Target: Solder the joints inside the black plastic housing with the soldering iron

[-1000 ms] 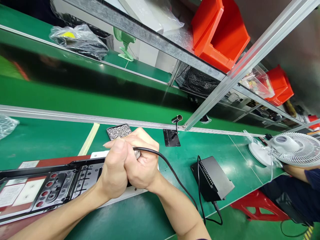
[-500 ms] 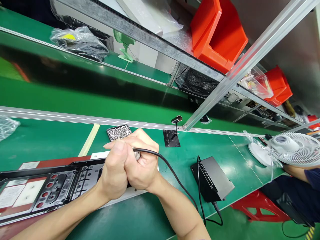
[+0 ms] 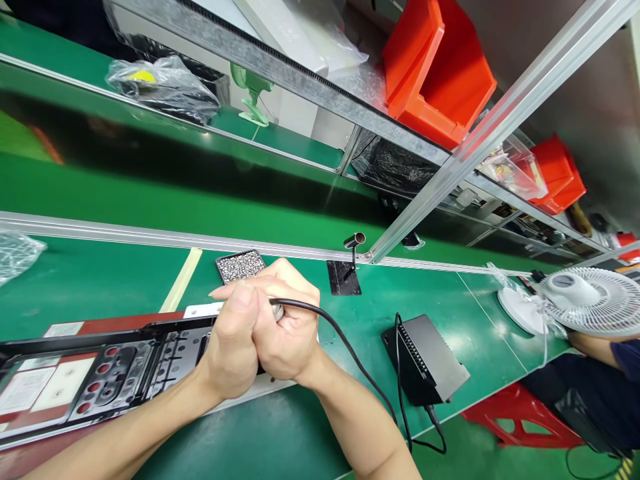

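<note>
My right hand is closed round a corded electric screwdriver. Only its grey cord end shows; the tip is hidden below my hands. A black cord runs from it to the right. Pressed against the right hand, my left hand is closed too, and what its fingers hold is hidden. Both hands are over the right end of a long black frame with a punched metal plate, lying on a red-brown and white base. Just behind them sits a small black tray full of tiny metal parts that look like screws.
A black box with cords stands to the right, and a tool holder behind. Farther right are a white fan and another person's arm. An aluminium post and a shelf with red bins rise above the bench.
Both hands keep the same closed hold over the frame. The whole view has shifted very slightly; nothing else visibly differs.
</note>
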`<action>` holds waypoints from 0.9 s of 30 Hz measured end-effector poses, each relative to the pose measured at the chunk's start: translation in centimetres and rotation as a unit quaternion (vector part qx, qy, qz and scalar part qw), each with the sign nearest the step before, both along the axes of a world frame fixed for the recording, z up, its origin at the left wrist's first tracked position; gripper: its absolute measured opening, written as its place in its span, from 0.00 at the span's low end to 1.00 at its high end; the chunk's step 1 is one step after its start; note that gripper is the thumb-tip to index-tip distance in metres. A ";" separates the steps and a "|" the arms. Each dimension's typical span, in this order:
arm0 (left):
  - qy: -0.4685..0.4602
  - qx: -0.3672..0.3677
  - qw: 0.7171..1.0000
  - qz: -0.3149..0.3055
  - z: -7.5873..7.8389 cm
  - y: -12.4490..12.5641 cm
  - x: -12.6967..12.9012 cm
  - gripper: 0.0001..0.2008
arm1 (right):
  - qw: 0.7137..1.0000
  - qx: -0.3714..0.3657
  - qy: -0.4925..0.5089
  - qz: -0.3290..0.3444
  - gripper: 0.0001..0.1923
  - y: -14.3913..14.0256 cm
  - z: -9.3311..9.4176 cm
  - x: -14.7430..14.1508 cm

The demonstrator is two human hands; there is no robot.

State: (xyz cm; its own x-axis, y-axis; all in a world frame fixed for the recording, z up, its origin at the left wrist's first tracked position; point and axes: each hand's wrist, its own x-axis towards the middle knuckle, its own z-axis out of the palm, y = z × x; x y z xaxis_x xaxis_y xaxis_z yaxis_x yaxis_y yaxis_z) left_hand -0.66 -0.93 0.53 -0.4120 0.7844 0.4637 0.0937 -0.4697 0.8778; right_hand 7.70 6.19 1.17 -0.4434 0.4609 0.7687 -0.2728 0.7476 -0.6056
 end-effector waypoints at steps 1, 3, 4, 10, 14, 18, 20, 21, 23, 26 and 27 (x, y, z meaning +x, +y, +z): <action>-0.003 -0.001 1.000 -0.003 0.1 0.0 0.0 0.45 | 1.000 0.002 0.006 -0.004 0.20 0.0 -0.1 0.0; -0.006 -0.008 1.000 -0.004 0.2 0.0 0.1 0.44 | 1.000 0.011 0.027 -0.008 0.19 -0.1 -0.4 0.0; -0.007 -0.010 1.000 0.000 0.2 0.0 0.1 0.44 | 0.999 0.017 0.036 -0.006 0.17 -0.1 -0.5 0.0; -0.004 -0.014 1.000 0.009 0.2 -0.1 0.0 0.43 | 1.000 0.004 -0.003 -0.023 0.17 -0.3 -0.8 0.0; -0.002 -0.019 1.000 0.005 0.1 0.0 -0.1 0.44 | 1.000 -0.003 0.003 -0.019 0.18 -0.3 -0.7 0.0; -0.015 -0.039 0.999 0.014 -0.1 -0.1 0.0 0.42 | 1.000 -0.004 0.027 -0.003 0.18 -0.3 -0.2 0.1; -0.013 -0.048 0.999 0.011 -0.2 -0.2 0.0 0.41 | 1.000 -0.007 0.027 -0.002 0.17 -0.3 -0.1 0.1; -0.009 -0.051 0.999 0.008 -0.2 -0.3 0.0 0.41 | 1.000 -0.011 0.025 -0.002 0.17 -0.3 -0.1 0.1; -0.004 -0.054 0.999 0.007 -0.2 -0.3 0.0 0.41 | 1.000 -0.018 0.018 -0.003 0.17 -0.3 -0.1 0.2; 0.001 -0.047 0.999 0.000 -0.2 -0.2 -0.1 0.41 | 1.000 -0.013 0.026 0.006 0.16 -0.2 -0.1 0.3; 0.006 -0.043 0.999 -0.006 -0.2 -0.2 -0.1 0.41 | 0.999 -0.010 0.031 0.013 0.15 -0.1 -0.1 0.3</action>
State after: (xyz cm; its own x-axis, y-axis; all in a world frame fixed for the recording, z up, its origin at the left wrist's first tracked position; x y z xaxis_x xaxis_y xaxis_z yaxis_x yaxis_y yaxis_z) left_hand -0.73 -1.13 0.35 -0.3965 0.8268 0.3990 0.0986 -0.3938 0.9139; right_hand 8.04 6.06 1.12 -0.4074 0.4660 0.7854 -0.3285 0.7277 -0.6021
